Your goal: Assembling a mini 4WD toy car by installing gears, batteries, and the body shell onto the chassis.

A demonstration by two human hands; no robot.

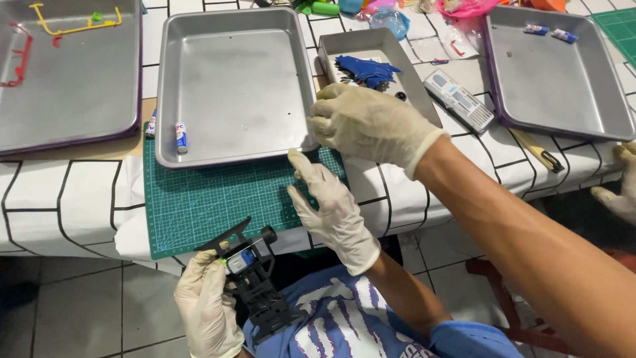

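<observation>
My left hand is low at the table's front edge, shut on a black toy car chassis with a blue part and a small wheel. My right hand is open, its fingers spread over the right edge of the green cutting mat, fingertips near the corner of the middle metal tray. A co-worker's gloved hand, on a bare arm reaching in from the right, rests at that tray's near right corner, just above my right hand.
A left tray holds yellow and red strips. A small tray holds blue parts. The right tray has two batteries. More batteries lie by the mat. A grey box, a yellow tool and another gloved hand are at right.
</observation>
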